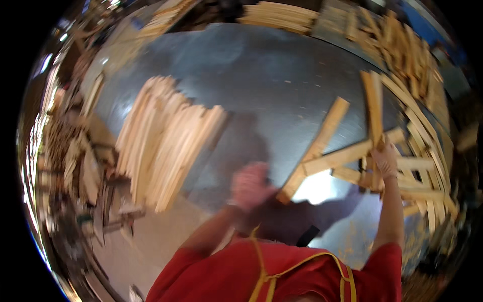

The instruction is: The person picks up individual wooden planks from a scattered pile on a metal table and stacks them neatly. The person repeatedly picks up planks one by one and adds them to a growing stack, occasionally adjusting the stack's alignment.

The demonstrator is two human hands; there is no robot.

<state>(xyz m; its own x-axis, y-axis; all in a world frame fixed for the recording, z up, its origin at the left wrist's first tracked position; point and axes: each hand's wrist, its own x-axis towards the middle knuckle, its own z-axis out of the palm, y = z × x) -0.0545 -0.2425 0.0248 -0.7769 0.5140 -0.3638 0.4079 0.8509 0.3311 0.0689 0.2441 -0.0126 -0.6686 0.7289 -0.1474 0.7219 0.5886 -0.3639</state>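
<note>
My right hand (pixel 386 158), which looks gloved, is closed around a pair of narrow wooden slats (pixel 374 103) pointing away from me over the right side of the dark metal table (pixel 282 75). Close by, a loose slat (pixel 332 126) lies slanted, and another slat (pixel 337 157) crosses it and runs toward my right hand. Over the near middle of the table, my left hand (pixel 251 186) is smeared by motion, so its fingers cannot be made out. It appears to hold nothing. To its left, several slats (pixel 166 141) lie side by side in a row.
At the right edge, a jumble of slats (pixel 420 166) and curved strips is heaped. More wood pieces (pixel 402 50) lie at the far right. A stack of boards (pixel 282 17) sits beyond the table's far edge. Scrap wood (pixel 80 161) is piled on the left.
</note>
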